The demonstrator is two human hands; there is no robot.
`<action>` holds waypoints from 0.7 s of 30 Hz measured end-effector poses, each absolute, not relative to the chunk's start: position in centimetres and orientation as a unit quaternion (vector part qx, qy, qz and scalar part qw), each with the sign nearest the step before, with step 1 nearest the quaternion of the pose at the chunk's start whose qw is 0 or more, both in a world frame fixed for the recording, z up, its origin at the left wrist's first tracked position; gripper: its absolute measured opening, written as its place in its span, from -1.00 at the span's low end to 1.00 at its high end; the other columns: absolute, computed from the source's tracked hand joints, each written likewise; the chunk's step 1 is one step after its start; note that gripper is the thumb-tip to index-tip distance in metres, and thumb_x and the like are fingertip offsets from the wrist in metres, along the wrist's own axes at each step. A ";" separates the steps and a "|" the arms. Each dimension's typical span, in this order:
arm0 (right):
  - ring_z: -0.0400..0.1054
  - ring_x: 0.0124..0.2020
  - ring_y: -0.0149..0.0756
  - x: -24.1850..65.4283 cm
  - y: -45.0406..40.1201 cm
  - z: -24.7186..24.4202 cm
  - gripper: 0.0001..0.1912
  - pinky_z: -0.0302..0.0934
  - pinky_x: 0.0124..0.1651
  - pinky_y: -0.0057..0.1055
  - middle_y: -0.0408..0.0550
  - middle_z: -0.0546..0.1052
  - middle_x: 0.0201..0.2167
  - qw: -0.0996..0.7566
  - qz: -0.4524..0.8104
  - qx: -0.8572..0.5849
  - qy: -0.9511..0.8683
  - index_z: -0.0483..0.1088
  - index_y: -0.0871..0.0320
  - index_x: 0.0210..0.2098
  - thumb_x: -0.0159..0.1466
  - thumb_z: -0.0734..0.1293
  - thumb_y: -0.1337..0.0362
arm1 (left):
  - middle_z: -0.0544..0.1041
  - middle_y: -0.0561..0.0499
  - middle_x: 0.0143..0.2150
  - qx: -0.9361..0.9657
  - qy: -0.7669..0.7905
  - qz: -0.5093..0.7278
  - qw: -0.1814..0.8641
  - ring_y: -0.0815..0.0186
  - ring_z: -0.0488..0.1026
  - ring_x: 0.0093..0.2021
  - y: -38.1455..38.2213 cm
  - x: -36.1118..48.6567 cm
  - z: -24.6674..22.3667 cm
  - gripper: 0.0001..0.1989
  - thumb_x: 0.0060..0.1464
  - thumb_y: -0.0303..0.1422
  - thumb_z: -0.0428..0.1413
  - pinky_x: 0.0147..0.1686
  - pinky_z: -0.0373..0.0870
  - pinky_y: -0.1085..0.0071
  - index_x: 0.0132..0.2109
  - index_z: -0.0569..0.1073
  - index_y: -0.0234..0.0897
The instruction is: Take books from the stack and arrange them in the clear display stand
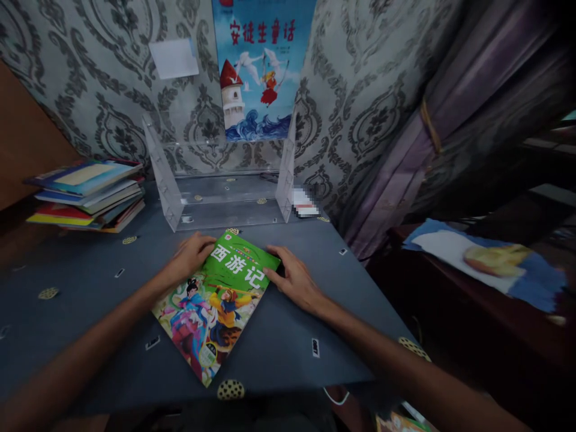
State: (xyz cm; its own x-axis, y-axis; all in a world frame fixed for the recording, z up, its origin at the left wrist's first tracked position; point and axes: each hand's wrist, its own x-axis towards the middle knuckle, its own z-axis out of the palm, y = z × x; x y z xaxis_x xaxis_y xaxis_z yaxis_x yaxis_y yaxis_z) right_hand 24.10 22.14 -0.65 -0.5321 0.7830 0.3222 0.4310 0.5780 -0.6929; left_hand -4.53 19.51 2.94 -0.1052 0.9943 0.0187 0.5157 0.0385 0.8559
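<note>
A picture book point(225, 300) with a green top and two cartoon figures on its cover lies turned at an angle on the grey-blue tabletop. My left hand point(193, 255) grips its upper left edge, the fingers bent at the border. At the upper right corner, my right hand point(294, 279) has its thumb on the cover and its fingers along the far side; the fingertips underneath are hidden. Just beyond the book stands a clear acrylic rack point(229, 210) with stepped side panels.
A stack of books point(87, 195) sits at the left. A blue poster-like book cover point(265, 72) stands upright behind the rack. Right of the rack lies a small blurred item point(306, 202). A purple curtain point(405, 156) hangs at the right, above a cloth point(486, 258) on a dark surface.
</note>
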 end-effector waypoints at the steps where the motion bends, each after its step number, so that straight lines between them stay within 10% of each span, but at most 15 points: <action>1: 0.41 0.09 -0.09 24.2 22.1 -0.6 -0.55 0.31 0.12 -0.07 0.13 0.50 0.08 0.315 0.277 -0.366 -0.831 0.32 0.17 0.16 0.30 0.30 0.20 | 0.49 0.00 -0.35 0.619 0.654 0.345 0.264 0.14 0.43 -0.19 19.6 -4.4 2.8 -0.78 0.03 -0.31 0.15 -0.06 0.39 0.27 -0.19 0.64 -0.17; 7: 0.43 0.07 -0.10 24.6 22.3 -0.5 -0.55 0.34 0.09 -0.08 0.10 0.52 0.08 0.323 0.301 -0.357 -0.823 0.33 0.12 0.18 0.31 0.29 0.20 | 0.40 -0.08 -0.20 0.723 0.653 0.216 0.062 0.16 0.37 -0.14 19.5 -2.9 1.3 -0.55 0.24 -0.38 -0.09 -0.05 0.36 0.23 0.19 0.48 -0.19; 21: 0.48 0.05 -0.15 25.0 22.2 -0.4 -0.61 0.37 0.08 -0.10 0.08 0.56 0.07 0.356 0.346 -0.355 -0.792 0.35 0.14 0.14 0.33 0.24 0.28 | 0.37 -0.15 0.02 0.744 0.650 0.151 -0.028 0.10 0.33 0.03 19.9 -2.0 0.6 -0.51 0.20 -0.49 -0.10 0.05 0.35 0.14 0.22 0.44 -0.16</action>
